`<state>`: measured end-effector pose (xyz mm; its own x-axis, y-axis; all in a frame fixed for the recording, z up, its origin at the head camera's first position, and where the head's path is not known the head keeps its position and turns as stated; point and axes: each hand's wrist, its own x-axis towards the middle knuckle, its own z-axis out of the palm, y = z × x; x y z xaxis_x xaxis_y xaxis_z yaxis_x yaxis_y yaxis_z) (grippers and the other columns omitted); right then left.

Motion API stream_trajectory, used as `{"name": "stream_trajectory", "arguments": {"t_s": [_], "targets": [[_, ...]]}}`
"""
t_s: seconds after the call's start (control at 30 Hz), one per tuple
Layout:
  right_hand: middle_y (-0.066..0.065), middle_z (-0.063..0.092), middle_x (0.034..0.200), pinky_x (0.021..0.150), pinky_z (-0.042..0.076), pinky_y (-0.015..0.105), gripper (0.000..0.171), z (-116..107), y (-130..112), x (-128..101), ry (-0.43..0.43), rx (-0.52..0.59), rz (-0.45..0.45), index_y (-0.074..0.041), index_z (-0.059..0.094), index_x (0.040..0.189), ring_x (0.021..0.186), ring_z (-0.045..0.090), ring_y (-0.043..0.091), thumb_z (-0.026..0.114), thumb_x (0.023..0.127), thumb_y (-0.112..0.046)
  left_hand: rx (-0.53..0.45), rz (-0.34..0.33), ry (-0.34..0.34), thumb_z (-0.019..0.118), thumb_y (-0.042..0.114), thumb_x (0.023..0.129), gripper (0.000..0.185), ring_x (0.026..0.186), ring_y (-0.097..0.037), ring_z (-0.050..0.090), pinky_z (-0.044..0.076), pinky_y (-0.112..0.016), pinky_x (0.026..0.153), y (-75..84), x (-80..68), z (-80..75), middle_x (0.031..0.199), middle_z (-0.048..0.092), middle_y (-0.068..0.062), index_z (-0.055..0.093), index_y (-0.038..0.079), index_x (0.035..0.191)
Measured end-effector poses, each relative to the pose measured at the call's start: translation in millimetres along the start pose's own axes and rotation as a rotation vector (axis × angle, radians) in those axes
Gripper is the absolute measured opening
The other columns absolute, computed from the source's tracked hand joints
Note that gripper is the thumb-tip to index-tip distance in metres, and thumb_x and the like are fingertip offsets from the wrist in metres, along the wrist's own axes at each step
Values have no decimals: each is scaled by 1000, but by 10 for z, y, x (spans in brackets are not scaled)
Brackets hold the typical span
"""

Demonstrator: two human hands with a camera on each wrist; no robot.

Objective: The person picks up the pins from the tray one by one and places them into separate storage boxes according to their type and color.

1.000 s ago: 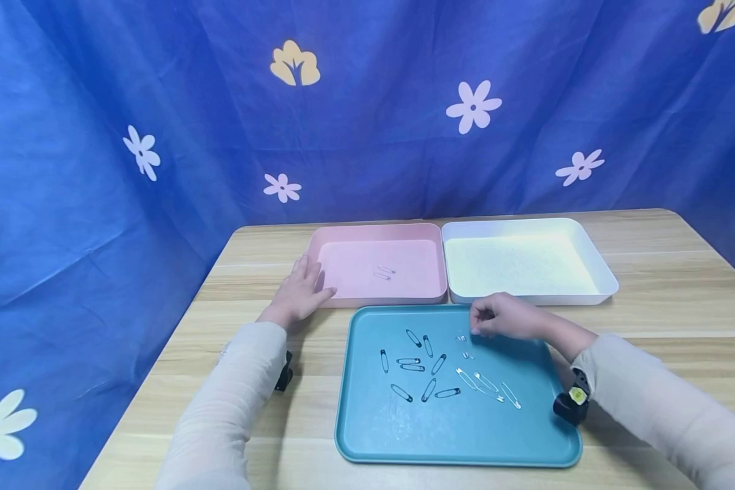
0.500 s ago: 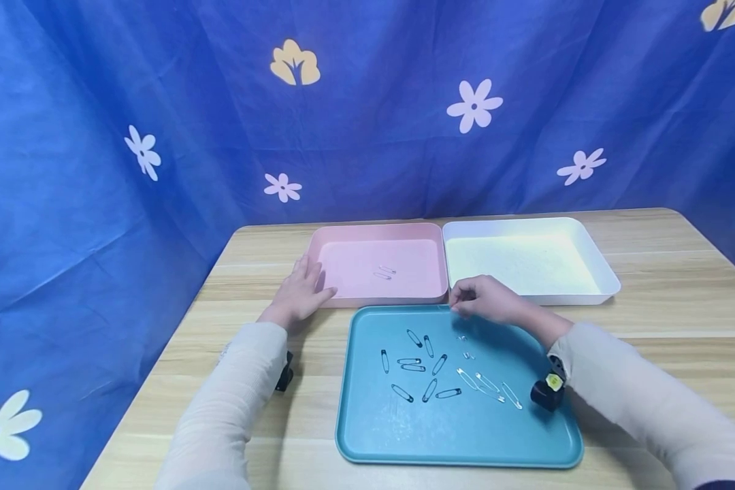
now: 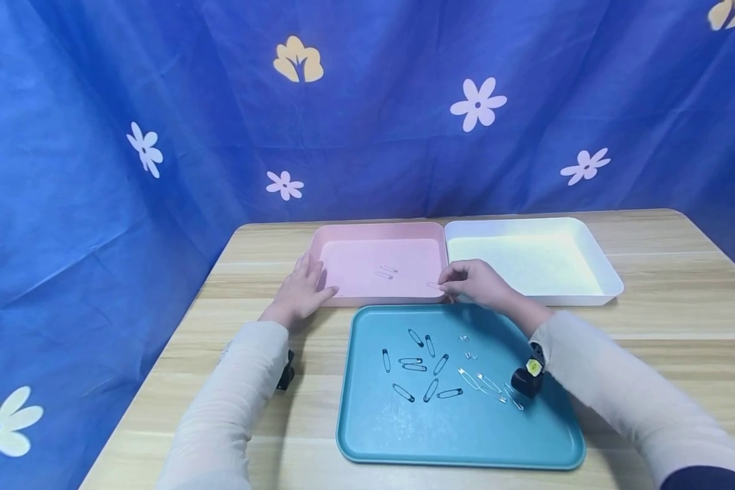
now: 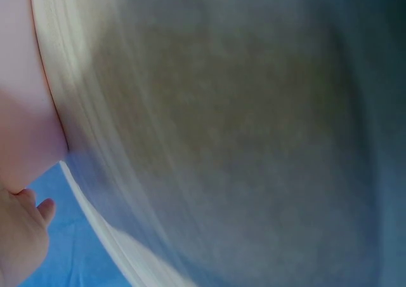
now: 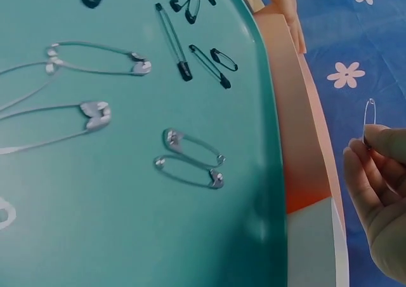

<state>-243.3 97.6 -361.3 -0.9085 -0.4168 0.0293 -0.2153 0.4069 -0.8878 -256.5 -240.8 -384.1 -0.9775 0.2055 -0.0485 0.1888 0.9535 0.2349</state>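
My right hand [image 3: 474, 280] pinches a silver safety pin [image 5: 370, 112] between thumb and fingertips, over the front right corner of the pink tray [image 3: 349, 255]. The pin's coiled end points up in the right wrist view. Two more silver safety pins [image 3: 384, 275] lie inside that tray. My left hand [image 3: 300, 289] rests at the tray's left side, its fingers spread along the rim. On the teal tray [image 3: 435, 435] lie several black safety pins [image 5: 184, 70], several long silver safety pins [image 5: 97, 115] and some small silver safety pins [image 5: 216, 179].
A white tray [image 3: 600, 299] stands right beside the pink one, both behind the teal tray on the wooden table [image 3: 674, 272]. A blue curtain [image 3: 373, 102] with flower prints hangs behind the table. The left wrist view shows mostly blurred table surface.
My right hand has moved left and away from me, off the teal tray to the pink tray's corner, bringing the safety pin along. The left hand has stayed in place.
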Motion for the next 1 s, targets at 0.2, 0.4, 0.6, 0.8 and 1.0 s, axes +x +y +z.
{"name": "stream_trajectory", "arguments": {"t_s": [0.2, 0.4, 0.6, 0.8, 1.0], "targets": [[13, 60, 80, 65, 49, 37, 11, 53, -37, 104, 40, -10, 46, -1, 62, 88, 70, 57, 26, 60, 80, -7, -8, -5, -4, 37, 49, 85, 74, 127, -36, -4, 10, -52, 99, 5, -4, -6, 140, -7, -22, 17, 1, 137], [8, 58, 78, 60, 48, 33, 11, 119, -68, 216, 63, 30, 54, 1, 62, 87, 66, 53, 18, 61, 78, -6, -11, -6, 2, 37, 50, 85, 74, 127, -37, -3, 10, -52, 99, 7, -7, -6, 140, -7, -22, 17, 1, 137], [10, 57, 81, 63, 50, 33, 10, 204, -55, 335, 87, 110, 98, 2, 61, 87, 69, 55, 20, 60, 78, -2, -14, 5, 12, 37, 51, 84, 75, 127, -37, -2, 11, -52, 99, 14, -3, -10, 140, -5, -23, 18, 1, 136], [10, 58, 82, 63, 50, 28, 9, 265, -19, 460, 109, 81, 134, 0, 61, 87, 73, 58, 20, 59, 79, -3, -10, -4, -2, 36, 53, 84, 76, 127, -36, -2, 11, -51, 99, 20, -15, -26, 141, -5, -21, 18, 2, 137], [8, 60, 85, 64, 49, 25, 11, 310, -35, 594, 119, 24, 187, -2, 63, 89, 72, 58, 16, 61, 78, -6, -11, -3, -4, 37, 52, 84, 75, 127, -35, -3, 11, -51, 99, 12, -8, -19, 141, -6, -21, 17, 2, 137]]}}
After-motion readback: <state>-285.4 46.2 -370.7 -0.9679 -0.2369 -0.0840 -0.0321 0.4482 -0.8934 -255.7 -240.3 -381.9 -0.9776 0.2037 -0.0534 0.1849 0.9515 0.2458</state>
